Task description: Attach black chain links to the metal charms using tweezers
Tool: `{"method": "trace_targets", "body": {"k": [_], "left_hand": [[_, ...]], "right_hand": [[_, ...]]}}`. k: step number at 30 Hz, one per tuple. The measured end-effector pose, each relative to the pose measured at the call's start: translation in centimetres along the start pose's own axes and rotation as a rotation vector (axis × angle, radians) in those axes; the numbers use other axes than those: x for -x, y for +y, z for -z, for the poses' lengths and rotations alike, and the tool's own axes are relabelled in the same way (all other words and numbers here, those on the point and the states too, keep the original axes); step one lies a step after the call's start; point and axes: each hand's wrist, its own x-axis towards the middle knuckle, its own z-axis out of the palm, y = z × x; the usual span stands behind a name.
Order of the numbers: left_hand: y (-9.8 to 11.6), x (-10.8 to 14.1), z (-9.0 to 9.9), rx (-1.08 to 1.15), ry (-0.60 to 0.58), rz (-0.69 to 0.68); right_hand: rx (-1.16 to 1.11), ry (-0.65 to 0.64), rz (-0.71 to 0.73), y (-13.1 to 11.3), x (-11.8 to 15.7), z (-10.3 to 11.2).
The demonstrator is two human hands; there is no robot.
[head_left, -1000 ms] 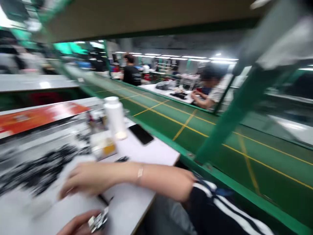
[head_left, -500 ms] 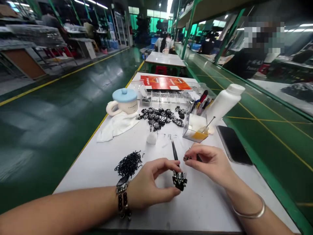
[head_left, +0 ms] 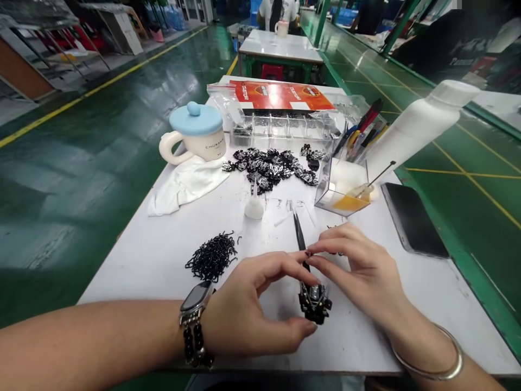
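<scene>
Between the thumb and fingers of my left hand (head_left: 260, 307) is a small black and silver assembly (head_left: 315, 304), low over the white table (head_left: 260, 358). My right hand (head_left: 362, 271) pinches a tiny dark piece whose shape I cannot make out, its fingertips meeting my left index fingertip just above the assembly. Black tweezers (head_left: 299, 231) lie partly under my left fingers, tips pointing away. Left of my hands sits a pile of short black strips (head_left: 214, 256). Farther back is a heap of black and silver assemblies (head_left: 271, 168).
A small white bottle (head_left: 254, 208) stands mid-table. Behind are a lidded mug (head_left: 199, 136) on a white cloth (head_left: 185, 184) and a clear compartment box (head_left: 280, 127). At right are a clear holder (head_left: 344, 190), a large white bottle (head_left: 419, 130) and a phone (head_left: 413, 220).
The view has tilted down and come closer to the table. My right fingertips have moved in to touch my left index finger; my left hand still holds the assembly.
</scene>
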Motion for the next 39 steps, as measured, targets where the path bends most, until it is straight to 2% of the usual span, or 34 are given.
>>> {"method": "trace_targets", "body": {"k": [5, 7, 12, 19, 23, 26, 29, 32, 36, 39], "left_hand": [[-0.1, -0.2, 0.0, -0.025, -0.002, -0.009], [-0.2, -0.3, 0.0, -0.049, 0.005, -0.012], [-0.4, -0.4, 0.0, -0.103, -0.006, -0.016], [-0.9, -0.3, -0.1, -0.048, -0.009, 0.029], [-0.8, -0.3, -0.2, -0.035, -0.01, 0.024], [-0.6, -0.3, -0.2, -0.048, 0.019, 0.036], [-0.3, -0.5, 0.0, -0.001, 0.032, 0.182], [-0.2, -0.8, 0.2, 0.042, 0.012, 0.28], [-0.3, -1.1, 0.3, -0.013, 0.0, 0.318], [-0.4, -1.1, 0.4, 0.048, 0.028, 0.388]], "right_hand": [[0.2, 0.082, 0.28, 0.1, 0.1, -0.1], [0.232, 0.077, 0.35, 0.0, 0.2, -0.2], [0.323, 0.015, 0.371, 0.1, 0.3, -0.2], [0.387, -0.069, 0.366, 0.7, 0.4, -0.4], [0.303, -0.09, 0.315, 0.6, 0.1, -0.2], [0.193, -0.026, 0.221, 0.5, 0.0, 0.5], [-0.003, 0.066, 0.037, 0.6, 0.1, 1.2], [-0.217, 0.08, -0.1, 0.9, 0.3, 1.4], [-0.303, 0.014, -0.096, 0.8, 0.5, 1.3], [-0.363, -0.034, -0.079, 0.6, 0.5, 1.1]]}}
